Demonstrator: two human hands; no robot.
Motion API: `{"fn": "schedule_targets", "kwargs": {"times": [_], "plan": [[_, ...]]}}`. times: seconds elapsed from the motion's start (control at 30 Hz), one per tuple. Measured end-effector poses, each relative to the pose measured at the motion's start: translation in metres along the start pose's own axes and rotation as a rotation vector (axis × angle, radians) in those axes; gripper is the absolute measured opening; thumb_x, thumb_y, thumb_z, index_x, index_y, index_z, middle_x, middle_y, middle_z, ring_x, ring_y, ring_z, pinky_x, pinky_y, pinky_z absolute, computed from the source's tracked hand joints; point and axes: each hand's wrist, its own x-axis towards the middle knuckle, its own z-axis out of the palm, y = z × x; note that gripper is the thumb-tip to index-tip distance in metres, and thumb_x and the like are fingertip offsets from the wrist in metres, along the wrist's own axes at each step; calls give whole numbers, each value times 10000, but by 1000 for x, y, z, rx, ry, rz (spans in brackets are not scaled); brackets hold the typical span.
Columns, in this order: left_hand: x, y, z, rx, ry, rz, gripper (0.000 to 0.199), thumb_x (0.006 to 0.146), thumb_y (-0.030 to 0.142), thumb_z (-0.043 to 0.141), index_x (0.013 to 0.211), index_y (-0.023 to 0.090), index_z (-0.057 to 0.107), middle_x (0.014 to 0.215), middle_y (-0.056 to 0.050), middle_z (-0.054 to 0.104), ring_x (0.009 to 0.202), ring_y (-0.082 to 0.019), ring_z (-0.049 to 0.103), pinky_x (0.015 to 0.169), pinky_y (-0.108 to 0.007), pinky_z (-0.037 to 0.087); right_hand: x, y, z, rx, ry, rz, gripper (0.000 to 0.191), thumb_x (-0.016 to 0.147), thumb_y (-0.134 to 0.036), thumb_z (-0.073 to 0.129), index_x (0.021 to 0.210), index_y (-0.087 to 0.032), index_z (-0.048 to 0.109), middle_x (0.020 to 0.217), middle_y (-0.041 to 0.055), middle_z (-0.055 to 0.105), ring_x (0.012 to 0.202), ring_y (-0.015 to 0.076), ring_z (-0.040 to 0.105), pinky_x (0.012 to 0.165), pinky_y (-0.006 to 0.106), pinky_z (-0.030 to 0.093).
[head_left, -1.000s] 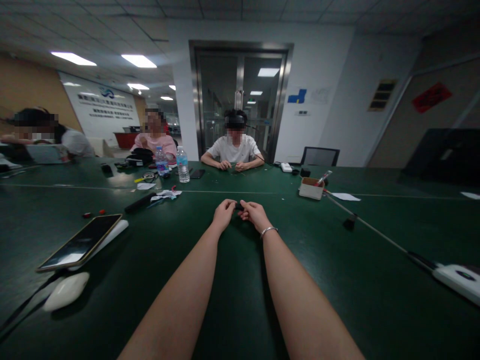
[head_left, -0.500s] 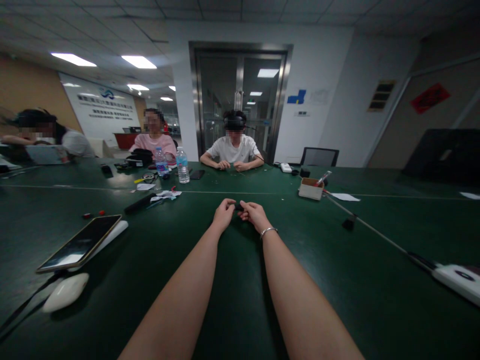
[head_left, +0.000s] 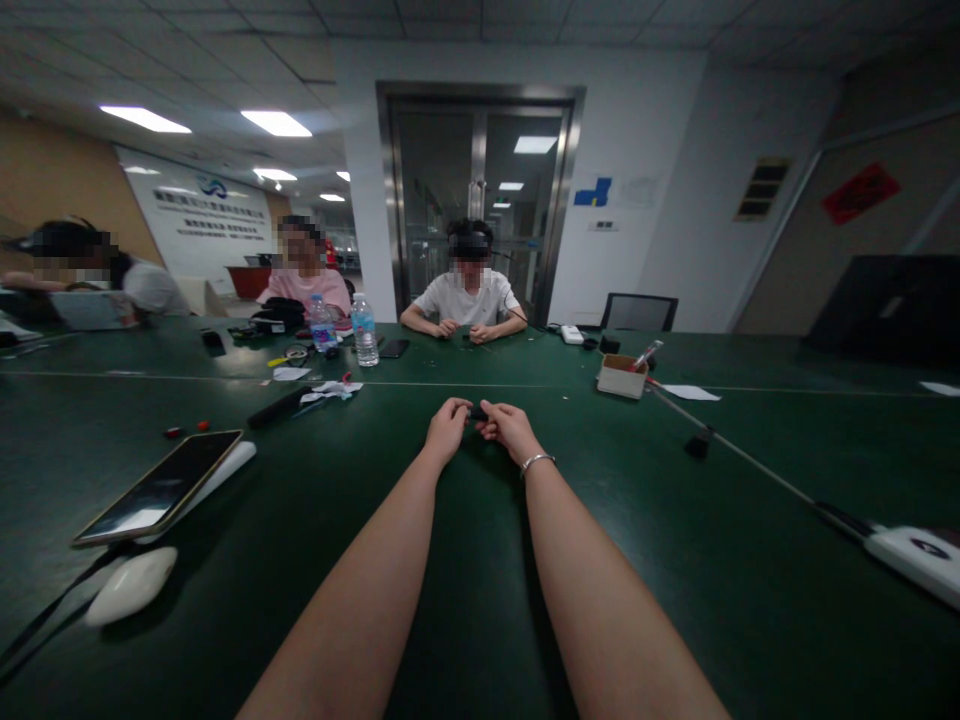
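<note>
Both my arms reach forward over the dark green table (head_left: 480, 560). Between my fingertips is a small black object (head_left: 476, 413), too small and dark to name its kind. My left hand (head_left: 448, 428) pinches its left end with thumb and fingers. At its right end, my right hand (head_left: 508, 430) is closed on it, with the lower fingers curled under. A silvery bracelet (head_left: 537, 462) circles my right wrist. Parts of the object are covered by my fingers.
To the left lie a phone (head_left: 161, 487) on a white stand and a white computer mouse (head_left: 135, 585). Water bottles (head_left: 365, 332) stand further back. A small cardboard box (head_left: 621, 380) and a cable (head_left: 742, 458) are at right. A person (head_left: 469, 295) sits opposite.
My hands stay in nearly the same place. Slightly more of the black object shows between my fingertips.
</note>
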Motion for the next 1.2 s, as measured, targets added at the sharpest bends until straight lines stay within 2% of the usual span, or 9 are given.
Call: {"fn": "schedule_targets", "kwargs": {"times": [0.2,0.4,0.63,0.77,0.9,1.0,1.07,1.13,1.2], "plan": [[1,-1,0,15,-4,-9,346,840,439,389,913,184,611,578,13,534,501,-106,480,506,-219,375,-1,-1,0,10,-1,7,243,776,-320,675,680,-127,565,519,38,624,411,72,552,379,137,449],[-1,1,0,-11,0,-10,272,821,349,412,919,195,614,809,-33,626,608,-117,537,534,-223,404,-2,-2,0,6,2,9,242,776,-321,677,677,-130,567,521,42,627,410,74,555,385,139,457],[1,-2,1,-20,-9,-8,247,802,334,458,933,194,615,803,-28,616,624,-115,536,524,-212,394,-2,-2,0,2,-7,13,244,770,-323,685,683,-127,570,523,40,625,410,70,552,387,134,455],[-1,-2,0,7,-9,-8,344,855,417,368,933,191,615,645,-10,564,543,-122,500,509,-231,383,-1,-1,0,3,-10,7,240,786,-316,667,680,-126,565,520,44,625,408,71,552,386,137,456],[-3,3,-1,86,-2,20,267,843,323,416,966,197,616,814,-49,612,713,-149,570,633,-255,433,0,0,-1,4,-12,3,225,793,-307,655,700,-120,572,533,50,632,412,70,553,392,139,456],[-3,27,0,230,122,-19,280,804,329,500,1021,190,611,1016,-108,589,940,-213,569,803,-327,440,2,1,-2,9,-10,15,214,797,-304,642,713,-123,565,531,47,631,416,76,557,398,147,457],[-10,58,0,313,143,28,342,761,293,566,1082,178,589,1098,-133,552,1028,-240,538,885,-364,414,4,3,-2,16,-9,13,207,798,-301,631,713,-128,555,512,32,616,414,80,553,401,153,454],[-30,99,-4,230,-46,233,351,769,269,566,1109,184,579,1145,-121,529,1003,-208,549,879,-337,428,4,4,-1,25,8,-18,197,803,-301,614,721,-133,553,501,12,600,416,79,545,403,155,445],[-66,144,-15,48,-374,415,353,794,324,561,1127,207,578,1147,-96,541,959,-181,564,840,-309,453,3,4,-1,19,28,-73,187,810,-306,600,746,-133,565,518,6,605,437,79,544,416,157,444]]}}
